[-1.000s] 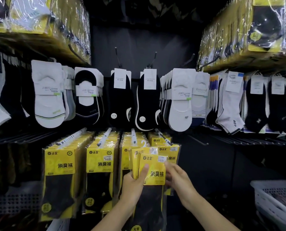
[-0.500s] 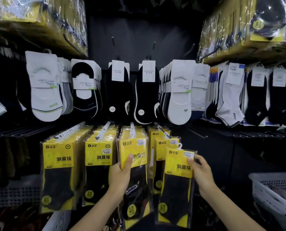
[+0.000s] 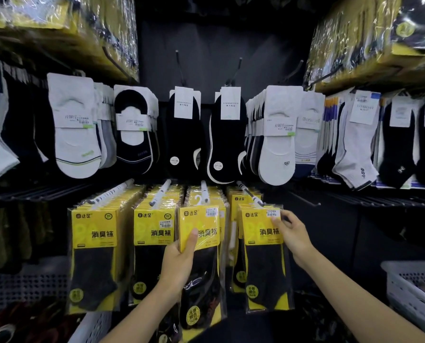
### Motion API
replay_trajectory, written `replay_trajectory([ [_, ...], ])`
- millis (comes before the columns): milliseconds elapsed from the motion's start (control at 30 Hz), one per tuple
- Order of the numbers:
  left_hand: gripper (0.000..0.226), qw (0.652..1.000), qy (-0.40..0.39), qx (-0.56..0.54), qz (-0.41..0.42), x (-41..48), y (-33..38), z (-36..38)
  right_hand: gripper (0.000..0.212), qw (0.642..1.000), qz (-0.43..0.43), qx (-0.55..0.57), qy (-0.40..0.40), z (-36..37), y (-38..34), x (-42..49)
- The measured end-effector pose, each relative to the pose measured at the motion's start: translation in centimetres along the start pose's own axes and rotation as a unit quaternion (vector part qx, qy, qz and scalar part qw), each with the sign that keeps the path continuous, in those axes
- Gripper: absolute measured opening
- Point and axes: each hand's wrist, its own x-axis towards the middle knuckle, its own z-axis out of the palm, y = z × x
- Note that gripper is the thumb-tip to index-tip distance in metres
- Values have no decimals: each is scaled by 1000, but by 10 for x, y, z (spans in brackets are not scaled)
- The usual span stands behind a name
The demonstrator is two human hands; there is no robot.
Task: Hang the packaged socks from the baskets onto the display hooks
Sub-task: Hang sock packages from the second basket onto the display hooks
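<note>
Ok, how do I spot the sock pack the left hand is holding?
Look at the bottom row of yellow packs, below the hanging socks. The pack is third from the left, with the left hand gripping its left edge, thumb across the yellow card. Its neighbour on the right is held only at a top corner by the right hand.

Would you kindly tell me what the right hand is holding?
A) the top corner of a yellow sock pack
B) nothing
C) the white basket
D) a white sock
A: the right hand pinches the top corner of the yellow sock pack by the rightmost hook.
</note>
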Motion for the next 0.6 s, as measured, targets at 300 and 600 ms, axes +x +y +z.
replay_trajectory([
  [300,43,999,-35,-8,-1,-10,4,2,35,985,53,-63,154,1,25,-19],
  [600,20,994,-99,-36,0,-30,9,57,31,994,27,8,-106,24,-7,-66],
])
